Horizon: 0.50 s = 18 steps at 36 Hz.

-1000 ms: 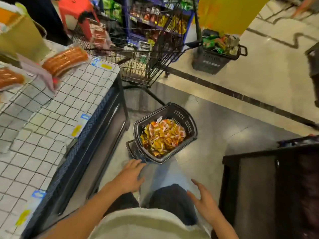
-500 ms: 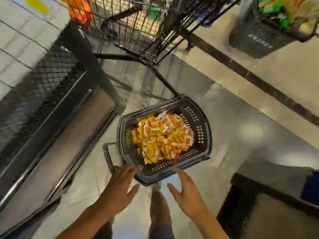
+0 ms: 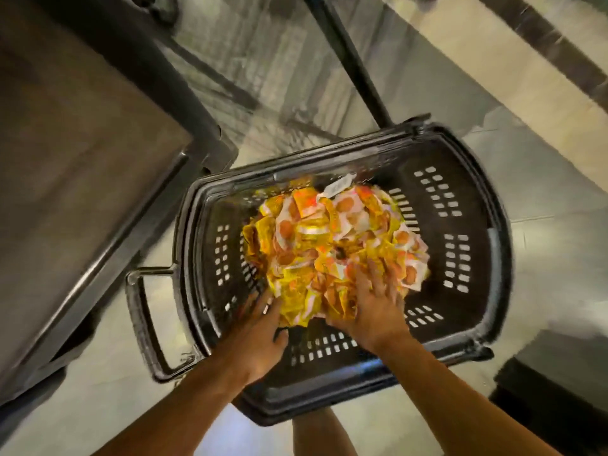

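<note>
A dark plastic shopping basket (image 3: pixel 498 248) stands on the shop floor just below me. A heap of small yellow, orange and white snack packets (image 3: pixel 329 238) fills its middle. Both my hands are inside the basket at the near side of the heap. My left hand (image 3: pixel 260 330), with a ring on one finger, has its straight fingers pushed against the heap's near left edge. My right hand (image 3: pixel 371 307) lies on top of the packets with its fingers spread. Some fingertips are hidden among the packets.
The basket's pull handle (image 3: pixel 141 324) sticks out to the left. A dark metal display cabinet (image 3: pixel 82 159) rises close on the left. A trolley's black frame bar (image 3: pixel 348 60) crosses the floor beyond the basket. A dark fixture (image 3: pixel 552 393) sits at the lower right.
I have bent down towards the basket, which now fills the view. Both hands went from hovering before its near rim to reaching inside onto the packets.
</note>
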{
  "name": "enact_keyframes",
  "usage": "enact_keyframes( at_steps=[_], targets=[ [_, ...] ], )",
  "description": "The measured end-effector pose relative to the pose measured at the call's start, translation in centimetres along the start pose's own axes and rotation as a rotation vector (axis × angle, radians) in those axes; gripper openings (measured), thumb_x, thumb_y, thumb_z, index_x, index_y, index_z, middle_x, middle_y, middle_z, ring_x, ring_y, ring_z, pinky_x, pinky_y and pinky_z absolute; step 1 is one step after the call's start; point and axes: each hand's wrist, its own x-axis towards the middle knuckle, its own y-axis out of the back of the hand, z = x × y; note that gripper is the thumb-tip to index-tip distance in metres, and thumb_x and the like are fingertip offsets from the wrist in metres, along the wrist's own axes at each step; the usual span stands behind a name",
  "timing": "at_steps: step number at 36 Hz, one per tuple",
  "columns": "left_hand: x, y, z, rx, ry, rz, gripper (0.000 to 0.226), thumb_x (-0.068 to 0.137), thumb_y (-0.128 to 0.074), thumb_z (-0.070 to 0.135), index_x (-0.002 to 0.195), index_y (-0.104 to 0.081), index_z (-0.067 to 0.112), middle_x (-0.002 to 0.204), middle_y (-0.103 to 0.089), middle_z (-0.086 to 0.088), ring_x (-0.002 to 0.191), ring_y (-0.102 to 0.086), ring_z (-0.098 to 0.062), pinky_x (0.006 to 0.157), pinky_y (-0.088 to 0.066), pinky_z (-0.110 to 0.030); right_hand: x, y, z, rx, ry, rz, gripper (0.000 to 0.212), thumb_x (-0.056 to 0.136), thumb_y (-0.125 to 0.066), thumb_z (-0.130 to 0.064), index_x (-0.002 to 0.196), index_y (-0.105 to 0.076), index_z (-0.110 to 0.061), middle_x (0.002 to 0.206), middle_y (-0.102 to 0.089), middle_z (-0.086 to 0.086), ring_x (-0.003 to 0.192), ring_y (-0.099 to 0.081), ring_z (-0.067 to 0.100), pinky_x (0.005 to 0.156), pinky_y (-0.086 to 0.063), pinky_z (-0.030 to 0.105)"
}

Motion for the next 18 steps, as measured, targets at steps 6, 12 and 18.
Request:
enact_keyframes(
  at_steps=[6, 12, 18],
  targets=[
    [0.7, -1.1, -0.4, -0.001, 0.017, 0.021, 0.064, 0.102, -0.037, 0.048, 0.158, -0.01, 0.032, 0.167, 0.004, 0.013, 0.154, 0.005, -0.016, 0.125, -0.009, -0.04, 3.6, -1.0, 0.0, -0.143, -0.027, 0.016, 0.103, 0.082, -0.067, -0.069, 0.16, -0.008, -0.034, 0.169, 0.011, -0.006, 0.151, 0.025, 0.041, 0.12, -0.021, 0.064],
    [-0.7, -1.4, -0.3, -0.032, -0.025, 0.024, 0.061, 0.103, -0.036, 0.048, 0.158, -0.013, 0.031, 0.165, 0.004, 0.015, 0.153, 0.006, -0.011, 0.126, -0.008, -0.035, 3.2, 0.8, 1.5, -0.065, 0.076, 0.106, 0.069, 0.09, -0.071, -0.044, 0.151, -0.038, -0.039, 0.163, -0.028, -0.014, 0.156, 0.003, 0.029, 0.118, -0.032, 0.048],
    [-2.9, 0.3, 1.3, -0.142, -0.033, 0.009, 0.064, 0.103, -0.041, 0.045, 0.158, -0.015, 0.03, 0.166, -0.006, 0.012, 0.153, -0.003, -0.009, 0.125, -0.01, -0.032, -1.2, 3.6, 2.5, 0.343, 0.073, 0.208, 0.06, 0.086, -0.079, -0.019, 0.14, -0.057, -0.038, 0.142, -0.059, -0.004, 0.132, -0.052, 0.022, 0.101, -0.042, 0.025]
  ],
)
